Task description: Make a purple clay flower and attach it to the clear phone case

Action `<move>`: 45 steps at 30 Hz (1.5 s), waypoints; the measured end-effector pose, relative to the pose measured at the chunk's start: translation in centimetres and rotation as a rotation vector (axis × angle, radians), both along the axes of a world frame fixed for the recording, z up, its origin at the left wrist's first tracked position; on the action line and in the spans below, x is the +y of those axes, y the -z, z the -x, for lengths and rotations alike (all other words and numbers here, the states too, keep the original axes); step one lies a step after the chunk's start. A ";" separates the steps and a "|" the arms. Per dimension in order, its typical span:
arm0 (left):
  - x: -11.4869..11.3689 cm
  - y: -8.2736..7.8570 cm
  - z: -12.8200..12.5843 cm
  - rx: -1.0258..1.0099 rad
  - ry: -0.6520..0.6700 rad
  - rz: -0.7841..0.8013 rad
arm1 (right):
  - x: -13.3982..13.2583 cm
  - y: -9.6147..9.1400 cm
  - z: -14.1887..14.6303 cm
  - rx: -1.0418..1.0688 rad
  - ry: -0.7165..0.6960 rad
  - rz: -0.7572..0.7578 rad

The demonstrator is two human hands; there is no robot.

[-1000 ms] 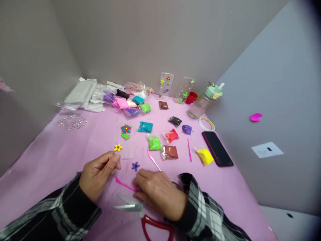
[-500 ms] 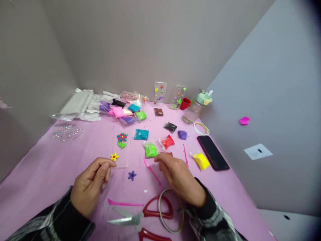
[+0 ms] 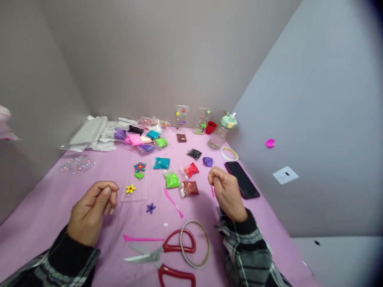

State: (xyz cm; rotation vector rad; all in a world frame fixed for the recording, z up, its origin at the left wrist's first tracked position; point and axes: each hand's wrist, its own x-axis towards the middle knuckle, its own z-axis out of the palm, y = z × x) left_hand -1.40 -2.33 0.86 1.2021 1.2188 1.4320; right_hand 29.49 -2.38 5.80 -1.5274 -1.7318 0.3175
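Note:
My left hand (image 3: 93,211) is closed in a loose pinch, just left of a clear phone case (image 3: 138,193). Whatever its fingers may hold cannot be made out. On the case lie a red and blue clay flower (image 3: 139,167) with green leaves and a yellow clay flower (image 3: 131,189). A purple clay flower (image 3: 151,208) rests on the table below the case. My right hand (image 3: 226,193) is curled shut at the right, over a pink modelling tool (image 3: 213,192) that is partly covered. Anything inside those fingers is hidden.
Clay packets lie mid-table: teal (image 3: 161,163), green (image 3: 172,180), red (image 3: 190,170), brown (image 3: 189,188). Open scissors (image 3: 155,255) and a tape roll (image 3: 206,255) sit in front. A phone (image 3: 242,181), a bottle (image 3: 218,137) and rhinestones (image 3: 78,164) stand or lie farther out.
My right hand has moved right, away from the brown packet, and now covers the place of the yellow packet. My left hand has drawn left off the case. The view has turned slightly right.

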 end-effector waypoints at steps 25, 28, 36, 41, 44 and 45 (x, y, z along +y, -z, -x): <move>-9.8 -1.2 -4.5 0.445 0.428 -0.064 | -13.2 1.1 4.4 0.264 -0.338 0.442; -10.3 -0.9 -4.7 0.415 0.353 -0.055 | -13.8 1.0 5.1 0.217 -0.374 0.344; -10.6 -0.1 -4.0 0.444 0.356 -0.203 | -14.5 1.2 6.6 -0.035 -0.495 0.082; -10.3 0.0 -3.6 0.478 0.346 -0.309 | -14.6 0.9 6.9 -0.121 -0.496 0.058; -10.3 -0.3 -3.3 0.503 0.357 -0.350 | -14.8 0.7 7.1 -0.132 -0.500 0.080; -10.4 -0.4 -3.3 0.505 0.358 -0.343 | -14.8 0.7 7.1 -0.132 -0.499 0.085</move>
